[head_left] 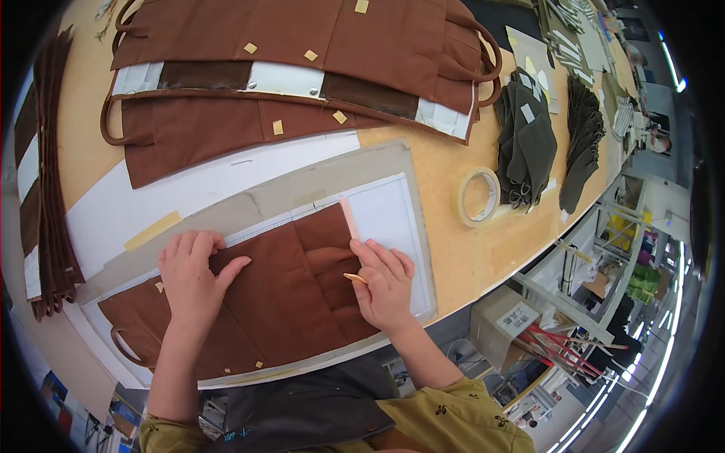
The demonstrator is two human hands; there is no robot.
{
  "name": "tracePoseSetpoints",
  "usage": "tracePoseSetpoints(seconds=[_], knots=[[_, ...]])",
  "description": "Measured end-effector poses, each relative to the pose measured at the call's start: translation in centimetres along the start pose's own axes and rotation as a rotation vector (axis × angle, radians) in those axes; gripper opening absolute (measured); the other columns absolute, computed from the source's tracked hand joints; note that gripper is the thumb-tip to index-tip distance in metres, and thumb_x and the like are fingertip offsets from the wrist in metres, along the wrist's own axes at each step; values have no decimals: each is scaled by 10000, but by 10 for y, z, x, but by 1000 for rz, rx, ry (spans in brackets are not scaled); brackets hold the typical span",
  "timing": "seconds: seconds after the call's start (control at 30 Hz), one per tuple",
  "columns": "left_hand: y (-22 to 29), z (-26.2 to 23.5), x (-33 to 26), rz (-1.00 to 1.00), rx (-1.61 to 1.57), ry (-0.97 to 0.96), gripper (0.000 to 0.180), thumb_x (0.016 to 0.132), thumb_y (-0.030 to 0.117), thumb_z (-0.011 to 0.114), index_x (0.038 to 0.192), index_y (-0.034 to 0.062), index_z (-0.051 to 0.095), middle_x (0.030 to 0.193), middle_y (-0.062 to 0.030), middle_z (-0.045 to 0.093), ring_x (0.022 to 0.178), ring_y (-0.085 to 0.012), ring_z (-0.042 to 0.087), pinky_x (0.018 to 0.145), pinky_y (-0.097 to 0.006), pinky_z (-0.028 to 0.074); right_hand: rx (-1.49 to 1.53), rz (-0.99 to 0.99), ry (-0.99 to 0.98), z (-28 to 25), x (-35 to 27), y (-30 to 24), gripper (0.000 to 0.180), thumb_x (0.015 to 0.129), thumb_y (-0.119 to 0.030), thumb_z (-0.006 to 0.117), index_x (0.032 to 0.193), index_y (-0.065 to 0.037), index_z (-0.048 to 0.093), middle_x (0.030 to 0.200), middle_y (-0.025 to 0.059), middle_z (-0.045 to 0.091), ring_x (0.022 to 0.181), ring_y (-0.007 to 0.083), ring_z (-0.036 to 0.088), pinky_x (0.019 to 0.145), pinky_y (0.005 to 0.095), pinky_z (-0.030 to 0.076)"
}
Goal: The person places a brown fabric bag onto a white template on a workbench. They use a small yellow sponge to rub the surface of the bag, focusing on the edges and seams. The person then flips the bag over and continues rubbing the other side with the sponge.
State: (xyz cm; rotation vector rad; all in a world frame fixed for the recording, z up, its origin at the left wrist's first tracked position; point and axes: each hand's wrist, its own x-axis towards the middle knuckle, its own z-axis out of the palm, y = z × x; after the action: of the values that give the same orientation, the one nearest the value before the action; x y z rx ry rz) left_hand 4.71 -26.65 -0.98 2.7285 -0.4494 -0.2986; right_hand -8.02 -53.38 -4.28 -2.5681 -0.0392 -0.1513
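Observation:
A brown fabric panel (260, 283) with a pleated pocket section (337, 279) and a strap loop (124, 343) lies flat on a white paper sheet with drawn lines (387, 215). My left hand (192, 275) rests at the panel's upper edge, thumb spread away from the slightly bent fingers, gripping nothing. At the panel's right edge, my right hand (385, 285) holds a pencil (355, 278), whose pale wooden tip pokes out between thumb and fingers. Its fingertips are by the lower end of a narrow pink strip (348, 217) along that edge.
Brown fabric pieces with loops (302, 30) are piled at the back. Folded brown pieces (57, 189) stand at the left. A roll of clear tape (478, 198) and dark green pieces (525, 143) lie right. Beyond the table edge stands a box with red rods (506, 325).

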Motion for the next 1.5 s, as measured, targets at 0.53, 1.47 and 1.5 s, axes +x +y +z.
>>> tracePoseSetpoints(seconds=[0.53, 1.47, 1.5], knots=[[-7, 14, 4, -34, -199, 35, 267, 756, 172, 824, 786, 71, 579, 879, -48, 537, 886, -266, 497, 809, -383, 379, -23, 13, -10, 1, -1, 0, 139, 982, -211, 593, 895, -118, 538, 1319, 95, 671, 1249, 262, 586, 1075, 410, 323], [5, 19, -3, 92, -35, 193, 312, 826, 182, 766, 1098, 88, 644, 1193, -83, 596, 1113, -295, 552, 978, -424, 372, -12, 33, -7, 3, 1, 1, 151, 968, -210, 599, 856, -129, 536, 1301, 77, 686, 1258, 224, 587, 1095, 395, 286], [12, 21, -8, 168, -18, 144, 407, 833, 239, 759, 1198, 109, 634, 1263, -70, 591, 1191, -284, 535, 1034, -435, 346, -14, 32, -6, 3, 1, 1, 153, 968, -210, 599, 855, -130, 534, 1298, 78, 687, 1258, 224, 587, 1095, 396, 287]])
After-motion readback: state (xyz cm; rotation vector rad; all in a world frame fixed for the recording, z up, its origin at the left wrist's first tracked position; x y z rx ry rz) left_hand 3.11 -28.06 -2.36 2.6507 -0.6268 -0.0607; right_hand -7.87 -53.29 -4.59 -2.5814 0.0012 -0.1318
